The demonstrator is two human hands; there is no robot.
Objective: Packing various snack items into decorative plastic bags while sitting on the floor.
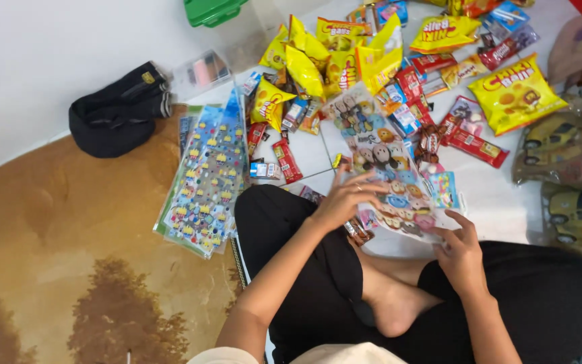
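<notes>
White tiled floor [500, 202], evenly lit, no hard shadows. Plain white wall [48, 54] upper left. Brown rug [69, 269] with printed tree silhouettes covers lower left. Black fabric bundle [119, 111] at wall base. Green plastic box [211, 10] at top edge.

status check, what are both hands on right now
Left hand flat on the cartoon-print plastic bag, fingers spread. Right hand pinching the bag's lower edge. Snack packets scattered close behind on the white floor; sticker sheets off to the left.
</notes>
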